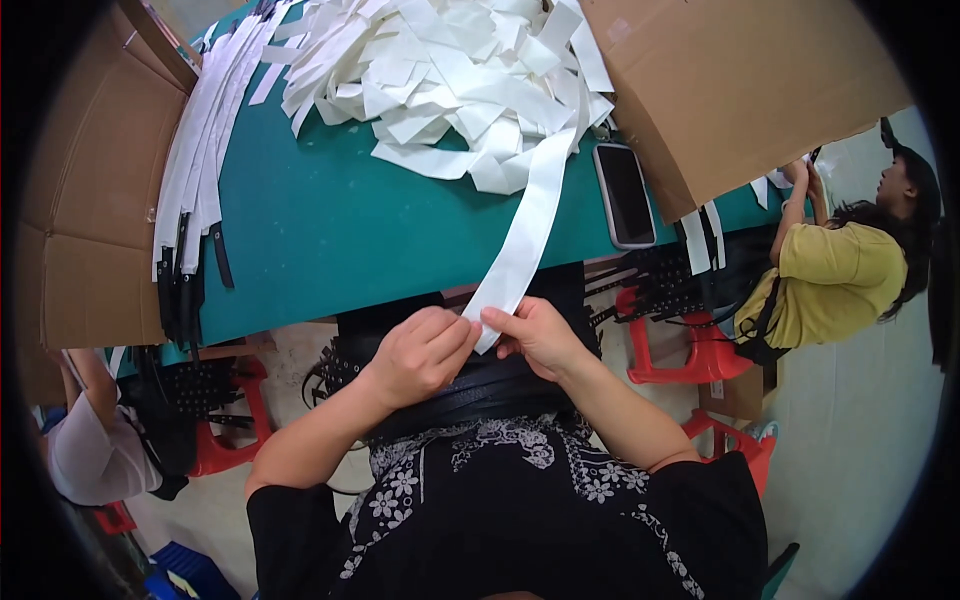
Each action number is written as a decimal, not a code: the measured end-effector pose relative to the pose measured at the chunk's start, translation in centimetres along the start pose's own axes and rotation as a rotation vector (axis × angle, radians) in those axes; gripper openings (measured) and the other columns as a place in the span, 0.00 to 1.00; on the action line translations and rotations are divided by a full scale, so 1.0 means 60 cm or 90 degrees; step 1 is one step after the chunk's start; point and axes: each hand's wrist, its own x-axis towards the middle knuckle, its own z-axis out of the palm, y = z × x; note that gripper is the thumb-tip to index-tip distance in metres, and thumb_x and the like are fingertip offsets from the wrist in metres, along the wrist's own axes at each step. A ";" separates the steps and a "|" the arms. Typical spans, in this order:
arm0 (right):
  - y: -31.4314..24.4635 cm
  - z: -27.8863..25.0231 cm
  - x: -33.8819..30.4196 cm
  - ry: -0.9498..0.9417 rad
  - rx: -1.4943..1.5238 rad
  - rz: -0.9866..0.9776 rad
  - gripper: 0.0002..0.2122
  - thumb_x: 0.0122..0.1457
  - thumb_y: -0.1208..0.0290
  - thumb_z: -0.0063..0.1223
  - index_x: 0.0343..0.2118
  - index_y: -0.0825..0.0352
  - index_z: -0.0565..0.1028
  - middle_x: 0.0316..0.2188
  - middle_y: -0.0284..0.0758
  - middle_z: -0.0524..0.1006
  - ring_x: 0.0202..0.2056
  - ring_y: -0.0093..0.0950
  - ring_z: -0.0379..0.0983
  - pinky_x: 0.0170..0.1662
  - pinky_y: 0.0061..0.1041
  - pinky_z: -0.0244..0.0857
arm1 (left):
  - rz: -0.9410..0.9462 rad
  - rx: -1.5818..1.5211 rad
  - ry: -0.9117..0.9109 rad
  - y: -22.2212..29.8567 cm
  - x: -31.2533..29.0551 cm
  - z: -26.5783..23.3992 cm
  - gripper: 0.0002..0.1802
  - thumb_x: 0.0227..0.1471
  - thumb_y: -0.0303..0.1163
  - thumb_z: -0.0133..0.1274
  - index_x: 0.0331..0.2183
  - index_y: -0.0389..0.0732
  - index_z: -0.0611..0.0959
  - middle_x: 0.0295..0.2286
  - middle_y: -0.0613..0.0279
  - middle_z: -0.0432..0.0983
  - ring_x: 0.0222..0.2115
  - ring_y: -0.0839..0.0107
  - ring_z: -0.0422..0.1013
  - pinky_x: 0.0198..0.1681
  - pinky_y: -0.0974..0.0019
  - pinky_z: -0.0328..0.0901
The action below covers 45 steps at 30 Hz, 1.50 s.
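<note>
Down at the near edge of the green desk (pixel 330 230), both hands pinching the lower end of a long white strip (pixel 520 240). Left hand (pixel 420 352) clenched around the strip's tip, fingers curled in, knuckles up. Right hand (pixel 535 335) grasping the same tip from the other side, thumb and forefinger closed on it, touching the left hand. Strip running up and away from the hands, over the desk edge, into the heap of white strips (pixel 450 80) piled at the far side of the desk. Just under the hands, across the lap, a stack of black studded belts (pixel 470 395). Toward the left of the desk, a bundle of long white strips with black ends (pixel 195 180) hanging over the near edge. Right of the held strip, flat on the desk, a dark phone (pixel 625 195). Beyond the phone, a large cardboard box (pixel 740 90) covering the desk's right end; another cardboard box (pixel 95 190) off the desk's left end. Past the right end of the desk, a person in a yellow shirt (pixel 830 275) seated by red stools (pixel 700 350), hands raised on a strip of their own. Off the left near corner of the desk, part of another seated person (pixel 85 440), mostly cut off by the frame's rim.
</note>
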 end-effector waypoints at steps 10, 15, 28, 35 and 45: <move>-0.009 -0.022 0.027 -0.046 0.111 -0.046 0.08 0.54 0.67 0.50 0.32 0.65 0.73 0.27 0.28 0.74 0.27 0.16 0.69 0.25 0.12 0.62 | 0.059 0.022 0.021 -0.021 0.029 0.027 0.18 0.29 0.25 0.49 0.30 0.28 0.76 0.27 0.57 0.70 0.25 0.67 0.67 0.28 0.67 0.65; -0.016 -0.054 0.020 -0.045 0.089 -0.153 0.08 0.52 0.68 0.52 0.31 0.66 0.72 0.27 0.28 0.74 0.26 0.16 0.68 0.27 0.13 0.59 | 0.085 0.023 0.025 -0.020 0.050 0.051 0.18 0.30 0.24 0.50 0.31 0.31 0.77 0.29 0.59 0.69 0.25 0.67 0.67 0.28 0.66 0.64; -0.063 -0.232 -0.022 0.214 0.136 -0.294 0.10 0.53 0.66 0.51 0.35 0.65 0.70 0.25 0.25 0.71 0.24 0.14 0.65 0.24 0.13 0.56 | -0.248 -0.150 -0.269 0.064 0.092 0.302 0.24 0.34 0.51 0.57 0.21 0.35 0.78 0.23 0.55 0.70 0.27 0.59 0.69 0.32 0.62 0.65; -0.062 -0.222 -0.008 0.214 0.227 -0.257 0.08 0.54 0.68 0.50 0.34 0.65 0.70 0.24 0.26 0.72 0.23 0.15 0.67 0.21 0.13 0.60 | -0.260 -0.155 -0.489 0.078 0.135 0.371 0.08 0.38 0.27 0.50 0.26 0.35 0.79 0.29 0.51 0.73 0.31 0.59 0.72 0.32 0.63 0.68; -0.082 -0.189 0.031 0.141 0.338 -0.188 0.07 0.54 0.67 0.49 0.33 0.64 0.70 0.23 0.29 0.72 0.21 0.18 0.66 0.19 0.14 0.57 | -0.286 -0.211 -0.481 0.018 0.133 0.340 0.09 0.37 0.26 0.47 0.26 0.35 0.77 0.25 0.47 0.73 0.28 0.57 0.72 0.31 0.58 0.67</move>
